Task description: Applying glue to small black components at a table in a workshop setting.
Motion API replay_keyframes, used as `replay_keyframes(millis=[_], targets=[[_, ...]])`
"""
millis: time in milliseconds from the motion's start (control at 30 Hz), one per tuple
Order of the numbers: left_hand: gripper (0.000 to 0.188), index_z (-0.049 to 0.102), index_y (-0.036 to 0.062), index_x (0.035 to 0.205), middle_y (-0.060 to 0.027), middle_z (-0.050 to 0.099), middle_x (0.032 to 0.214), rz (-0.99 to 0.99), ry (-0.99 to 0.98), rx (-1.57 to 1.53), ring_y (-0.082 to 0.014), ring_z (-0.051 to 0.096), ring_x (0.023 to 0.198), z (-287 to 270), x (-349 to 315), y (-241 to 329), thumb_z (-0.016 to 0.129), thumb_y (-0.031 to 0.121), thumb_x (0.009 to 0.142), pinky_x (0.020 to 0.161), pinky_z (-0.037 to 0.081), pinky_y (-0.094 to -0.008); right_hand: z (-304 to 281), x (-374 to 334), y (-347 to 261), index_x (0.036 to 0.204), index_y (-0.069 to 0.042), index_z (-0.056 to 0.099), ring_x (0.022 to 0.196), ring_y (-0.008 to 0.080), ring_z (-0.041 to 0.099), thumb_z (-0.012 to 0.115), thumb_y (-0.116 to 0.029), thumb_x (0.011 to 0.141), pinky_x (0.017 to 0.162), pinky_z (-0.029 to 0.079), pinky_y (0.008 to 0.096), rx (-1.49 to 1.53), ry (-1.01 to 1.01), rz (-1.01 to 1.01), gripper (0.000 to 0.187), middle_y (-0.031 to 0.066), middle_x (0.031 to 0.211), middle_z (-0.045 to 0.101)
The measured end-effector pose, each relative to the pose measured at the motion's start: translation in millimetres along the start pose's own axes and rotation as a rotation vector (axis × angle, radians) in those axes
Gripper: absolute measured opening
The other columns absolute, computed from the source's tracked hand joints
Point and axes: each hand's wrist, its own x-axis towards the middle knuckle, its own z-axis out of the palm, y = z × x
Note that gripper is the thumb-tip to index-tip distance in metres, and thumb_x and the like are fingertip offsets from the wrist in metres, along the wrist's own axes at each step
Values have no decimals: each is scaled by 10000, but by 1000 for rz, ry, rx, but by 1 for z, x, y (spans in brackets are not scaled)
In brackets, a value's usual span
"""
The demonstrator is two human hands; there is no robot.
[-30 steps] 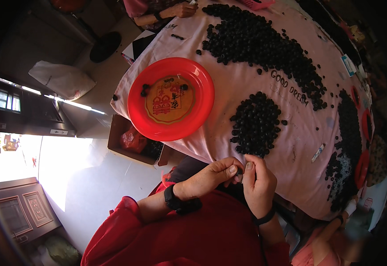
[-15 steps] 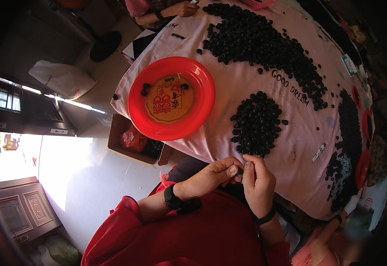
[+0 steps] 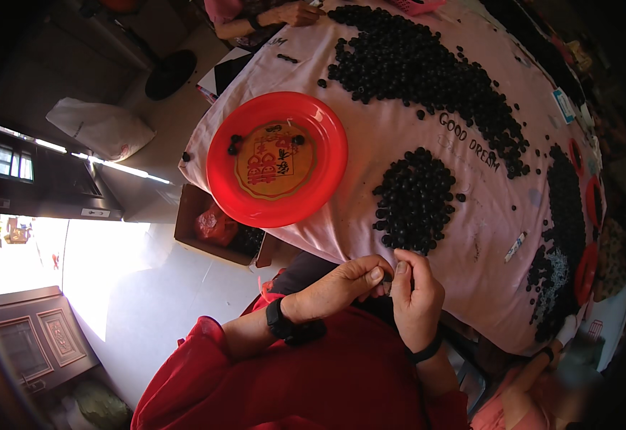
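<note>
My left hand (image 3: 352, 283) and my right hand (image 3: 419, 295) meet just off the table's near edge. Thumb and finger of the left are pinched on a small black round part (image 3: 387, 279), mostly hidden between the hands. The right's thumb and forefinger are curled beside it; whatever they grip is too small to make out. Just beyond the fingertips lies an oval heap of small black round parts (image 3: 415, 197) on the pink cloth (image 3: 356, 179). To its left sits a red plate (image 3: 331, 172) with a few black parts on it.
A larger black heap (image 3: 428, 72) spreads across the far side. More black parts (image 3: 565, 208) lie at the right, beside red dishes (image 3: 586, 276) and a marker-like stick (image 3: 515, 246). Other people's hands (image 3: 302, 13) show at the far left and lower right. A cardboard box (image 3: 184, 226) stands below the plate.
My right hand has shifted very slightly left, toward the left hand. The heaps and the plate stay as they were.
</note>
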Motion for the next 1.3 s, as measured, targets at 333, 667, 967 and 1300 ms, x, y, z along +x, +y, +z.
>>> replay_keyframes(millis=[333, 667, 967, 1300], targets=[[311, 584, 77, 1162, 35, 540, 874, -11, 9, -14, -54, 473, 807, 0, 1, 1, 379, 301, 1094, 754, 408, -220, 3, -2, 0, 1094, -3, 652, 759, 329, 695, 582, -49, 943, 660, 541, 382, 13, 20, 41, 173, 176, 872, 699], [308, 574, 77, 1146, 36, 518, 883, -8, 44, 9, -57, 476, 812, 0, 2, 3, 366, 297, 1096, 773, 420, -225, 6, -2, 1, 1103, 0, 650, 798, 307, 709, 583, -32, 943, 681, 549, 361, 43, 41, 96, 176, 176, 930, 705], [316, 589, 65, 1116, 14, 584, 981, -17, 18, -11, -65, 523, 854, -3, -3, -1, 388, 307, 1089, 818, 459, -242, 2, 10, 18, 1116, 0, 649, 554, 96, 492, 520, -92, 1021, 513, 419, 276, 94, 219, 256, 185, 32, 688, 580], [316, 617, 20, 1209, -49, 687, 983, -85, -29, -451, -130, 670, 848, -17, 4, -6, 570, 266, 1017, 727, 542, -270, -10, 3, 10, 1104, 1, 649, 555, 49, 451, 491, -67, 1028, 495, 376, 241, 226, 132, 241, 188, -15, 686, 527]])
